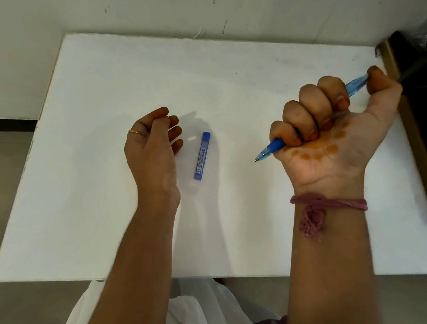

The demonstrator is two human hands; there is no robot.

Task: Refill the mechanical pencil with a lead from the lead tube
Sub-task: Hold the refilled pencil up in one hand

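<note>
Lead tube point(202, 155) flat on table point(89, 200), btwn hands; pencil point(272, 148) to its right, raised

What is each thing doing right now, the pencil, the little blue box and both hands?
mechanical pencil: held in a fist, tip pointing down-left, off the table.
lead tube: lying flat on the white table, untouched.
right hand: grips the pencil, thumb on its top end.
left hand: loosely curled, holding nothing, beside the tube.

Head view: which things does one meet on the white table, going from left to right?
Left hand, lying loose → blue lead tube, flat on the white table → right hand, gripping the blue mechanical pencil.
</note>
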